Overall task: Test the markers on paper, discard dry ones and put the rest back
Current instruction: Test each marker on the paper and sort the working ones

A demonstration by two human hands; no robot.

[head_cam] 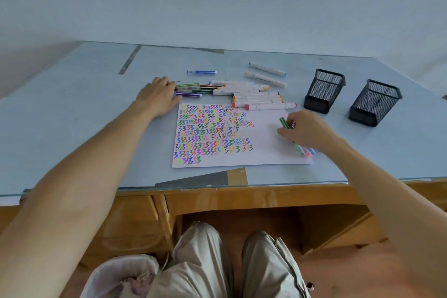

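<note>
A white paper (261, 152) covered with coloured zigzag marks lies in front of me. My right hand (307, 129) rests on its right side, shut on a bunch of thin markers (284, 123), a green one uppermost; their tips poke out below the hand. My left hand (158, 94) lies flat beside a row of thin striped markers (193, 89) above the paper's top left corner, fingertips touching a purple one. Several thick white markers (256, 98) lie in a stack along the paper's top edge.
Two black mesh pen holders (324, 91) (375, 103) stand at the right. A blue marker (202, 72) and two thick white markers (266, 72) lie further back. A white bin bag (121, 276) sits by my knees under the wooden desk's edge (242, 191).
</note>
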